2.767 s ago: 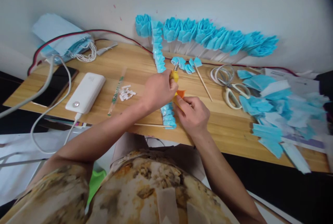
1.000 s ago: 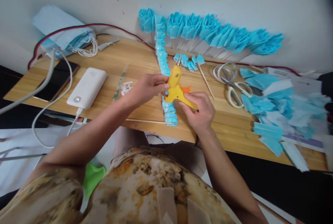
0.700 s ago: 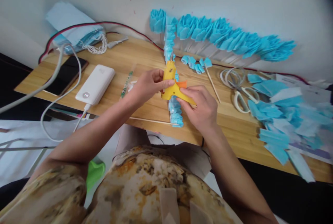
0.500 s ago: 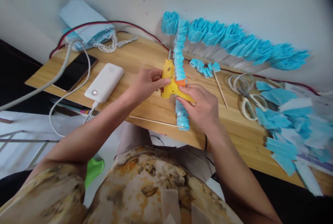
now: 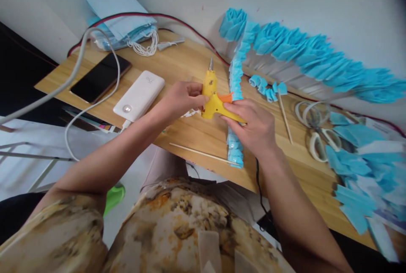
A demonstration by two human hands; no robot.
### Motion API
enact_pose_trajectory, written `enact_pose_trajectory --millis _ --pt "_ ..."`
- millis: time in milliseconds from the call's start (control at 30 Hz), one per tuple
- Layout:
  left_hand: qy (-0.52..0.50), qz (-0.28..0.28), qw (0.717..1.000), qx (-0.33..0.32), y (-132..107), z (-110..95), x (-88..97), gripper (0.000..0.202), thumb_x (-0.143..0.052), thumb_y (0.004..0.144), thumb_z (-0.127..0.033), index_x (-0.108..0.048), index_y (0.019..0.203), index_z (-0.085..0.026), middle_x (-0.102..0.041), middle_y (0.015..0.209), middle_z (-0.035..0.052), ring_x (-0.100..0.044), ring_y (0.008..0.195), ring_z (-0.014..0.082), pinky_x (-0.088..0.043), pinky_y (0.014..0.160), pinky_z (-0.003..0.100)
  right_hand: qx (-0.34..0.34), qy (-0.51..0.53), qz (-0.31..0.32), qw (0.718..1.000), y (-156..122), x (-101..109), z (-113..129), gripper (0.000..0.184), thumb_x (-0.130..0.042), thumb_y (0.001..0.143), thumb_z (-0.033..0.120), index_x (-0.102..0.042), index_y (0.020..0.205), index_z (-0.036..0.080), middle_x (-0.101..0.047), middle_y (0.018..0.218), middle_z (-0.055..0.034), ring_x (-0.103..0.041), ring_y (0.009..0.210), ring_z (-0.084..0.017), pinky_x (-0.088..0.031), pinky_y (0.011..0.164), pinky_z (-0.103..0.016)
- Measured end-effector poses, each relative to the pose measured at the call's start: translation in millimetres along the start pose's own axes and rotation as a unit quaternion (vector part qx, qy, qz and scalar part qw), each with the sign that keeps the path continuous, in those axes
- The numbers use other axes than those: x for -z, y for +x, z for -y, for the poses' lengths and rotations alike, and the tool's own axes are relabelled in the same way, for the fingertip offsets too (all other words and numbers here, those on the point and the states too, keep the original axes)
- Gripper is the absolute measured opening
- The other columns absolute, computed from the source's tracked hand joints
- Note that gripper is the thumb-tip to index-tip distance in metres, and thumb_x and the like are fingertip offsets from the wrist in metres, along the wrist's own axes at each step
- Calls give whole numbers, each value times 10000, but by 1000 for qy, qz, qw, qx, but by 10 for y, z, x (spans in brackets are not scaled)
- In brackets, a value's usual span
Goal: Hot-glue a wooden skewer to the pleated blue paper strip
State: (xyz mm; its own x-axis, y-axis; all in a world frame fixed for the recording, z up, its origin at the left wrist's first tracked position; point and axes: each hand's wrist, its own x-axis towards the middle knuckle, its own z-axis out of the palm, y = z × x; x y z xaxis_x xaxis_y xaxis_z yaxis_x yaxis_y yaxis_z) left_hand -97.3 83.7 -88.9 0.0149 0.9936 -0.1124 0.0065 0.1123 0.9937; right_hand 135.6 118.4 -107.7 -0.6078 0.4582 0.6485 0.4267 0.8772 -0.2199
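A yellow glue gun (image 5: 213,98) with an orange trigger is held over the wooden desk (image 5: 177,67), nozzle pointing away from me. My right hand (image 5: 253,127) is wrapped round its handle. My left hand (image 5: 184,99) pinches the barrel from the left. Under the gun a strip of folded blue paper pieces (image 5: 235,95) runs from the wall to the desk's front edge. A thin wooden stick (image 5: 203,153) lies near the front edge.
A white power bank (image 5: 139,95), a black phone (image 5: 100,77) and cables lie at the left. A stack of blue masks (image 5: 120,19) sits at the back left. Blue paper fans (image 5: 304,55) line the wall. Scissors (image 5: 317,137), tape rings and blue scraps lie at the right.
The gun came out from under my hands and both hands carried it a little to the left across the blue strip; my head turned left, so everything shifted right in view.
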Motion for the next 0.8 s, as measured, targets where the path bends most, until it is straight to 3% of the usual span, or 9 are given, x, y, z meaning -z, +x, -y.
enact_pose_trajectory --millis 233,367,500,600,800 --pt "11 5 1000 15 28 -45 93 134 -622 784 -85 -747 791 -133 -708 701 23 -659 643 128 -546 678 237 44 22 -33 998 68 -43 -40 248 -756 944 293 -715 1188 297 -791 1022 -35 -774 886 -200 -643 747 -338" --pt "-13 12 999 28 26 -20 133 121 -608 794 -99 -720 757 -125 -690 689 43 -666 654 140 -549 697 253 28 22 -29 999 53 -43 -43 227 -756 941 310 -733 1166 294 -794 1006 -27 -774 885 -206 -647 758 -359" --pt "-72 46 996 -3 -3 31 68 112 -694 806 -223 -733 855 -130 -739 838 49 -664 720 133 -538 699 238 -1 22 -9 1000 27 -43 -22 183 -748 942 306 -752 1122 278 -795 999 -33 -770 888 -213 -642 766 -367" --pt "-93 40 995 -23 -33 65 -27 203 -728 798 -266 -736 952 -134 -750 951 43 -645 765 117 -513 700 215 -2 22 -10 1000 16 -46 15 193 -738 948 286 -741 1141 280 -785 1003 -33 -762 876 -204 -629 746 -344" --pt "-127 14 992 0 -42 128 -113 220 -645 879 -306 -711 989 -127 -720 937 50 -609 765 114 -480 686 214 30 -2 -18 999 -3 -45 79 257 -700 963 215 -701 1210 286 -748 968 -23 -731 827 -176 -582 666 -292"
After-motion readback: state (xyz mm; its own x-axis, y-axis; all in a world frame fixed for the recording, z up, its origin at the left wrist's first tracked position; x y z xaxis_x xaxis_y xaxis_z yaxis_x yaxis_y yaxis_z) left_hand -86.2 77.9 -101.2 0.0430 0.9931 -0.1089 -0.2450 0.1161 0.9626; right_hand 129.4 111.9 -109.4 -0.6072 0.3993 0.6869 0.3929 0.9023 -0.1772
